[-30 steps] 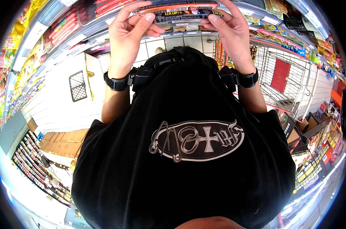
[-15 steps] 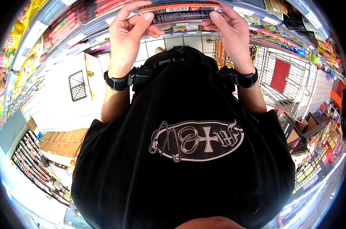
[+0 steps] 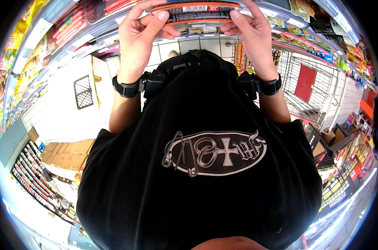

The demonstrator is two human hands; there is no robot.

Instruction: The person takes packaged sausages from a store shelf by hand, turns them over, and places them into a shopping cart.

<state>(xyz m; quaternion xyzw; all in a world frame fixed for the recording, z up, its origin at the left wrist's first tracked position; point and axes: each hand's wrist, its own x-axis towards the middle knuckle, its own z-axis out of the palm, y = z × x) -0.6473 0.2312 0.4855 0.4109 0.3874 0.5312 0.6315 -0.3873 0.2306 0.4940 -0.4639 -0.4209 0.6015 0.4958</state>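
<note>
At the top centre of the frame, the left hand [image 3: 137, 35] and right hand [image 3: 256, 35] stand apart, each pinching one end of a dark, orange-edged package [image 3: 197, 16]. Fingers hide its ends; its fine print is unreadable. The frame's top edge crops some fingers. The right wrist partly covers a shopping cart [image 3: 306, 83].

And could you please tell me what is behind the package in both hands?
Past the package, shelving shows on both sides and small packs just below; whatever is directly behind it is covered.
</note>
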